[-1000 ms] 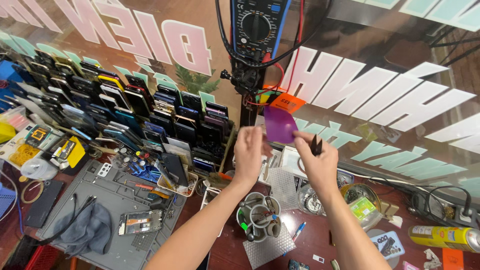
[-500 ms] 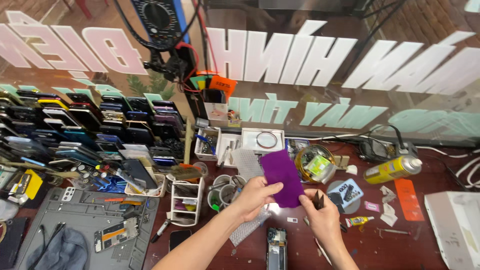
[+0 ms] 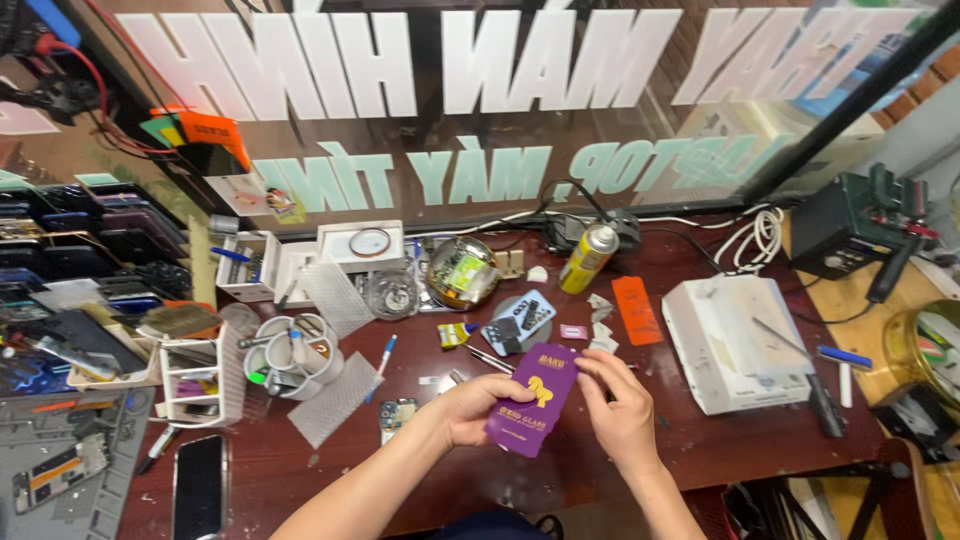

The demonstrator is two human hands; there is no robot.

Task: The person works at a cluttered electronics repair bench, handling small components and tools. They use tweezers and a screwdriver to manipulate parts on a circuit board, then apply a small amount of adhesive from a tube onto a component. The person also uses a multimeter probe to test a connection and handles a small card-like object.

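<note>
A flat purple packet (image 3: 535, 398) with yellow print is held over the dark red workbench (image 3: 700, 440), near its front edge. My left hand (image 3: 470, 408) grips the packet's lower left side. My right hand (image 3: 620, 410) pinches its right edge with the fingertips. Both forearms come up from the bottom of the head view.
A black phone (image 3: 200, 485) lies at the front left beside a grey mat (image 3: 70, 450). Tape rolls (image 3: 285, 360), a white parts organiser (image 3: 195, 385), a yellow spray can (image 3: 588, 257), an orange card (image 3: 637, 310), a white box (image 3: 735, 340) and a green device (image 3: 850, 225) crowd the bench. A lettered glass pane stands behind.
My hands came down from the glass with the purple packet to just above the bench. The view swung right, so the phone racks and hanging meter left the frame.
</note>
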